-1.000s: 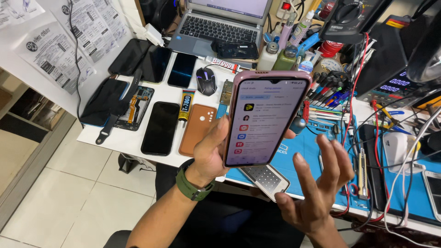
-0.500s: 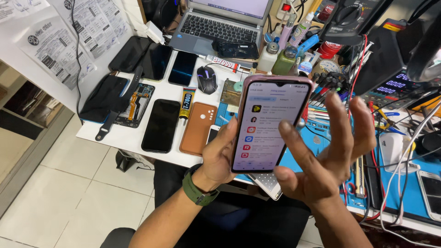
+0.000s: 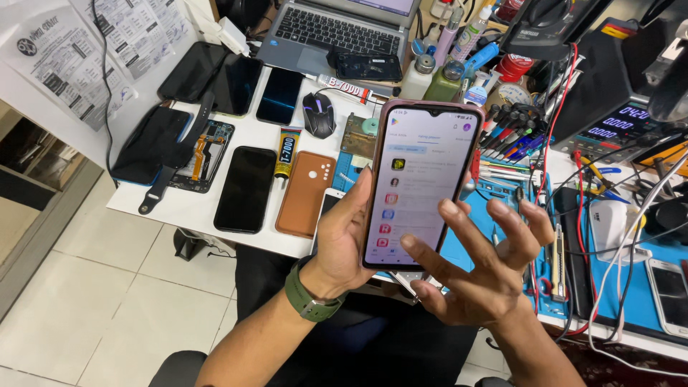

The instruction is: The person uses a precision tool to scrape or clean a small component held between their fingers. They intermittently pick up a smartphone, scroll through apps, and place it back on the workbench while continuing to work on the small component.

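Our left hand point(image 3: 344, 240) grips the lit phone point(image 3: 419, 183) upright above the table point(image 3: 201, 208) edge, fingers curled round its left side. Our right hand point(image 3: 476, 269) is open, fingers spread, with its thumb point(image 3: 423, 252) touching the screen's lower part.

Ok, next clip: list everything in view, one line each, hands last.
lit phone: 1, pink-edged, held up
dark phones: several, black, white table
phone case: 1, brown, beside them
glue tubes: 2, table
mouse: 1, black
laptop: 1, grey, top
blue mat: 1, right, under tools and cables
left hand: grips lit phone; green watch
right hand: fingers spread, thumb at screen
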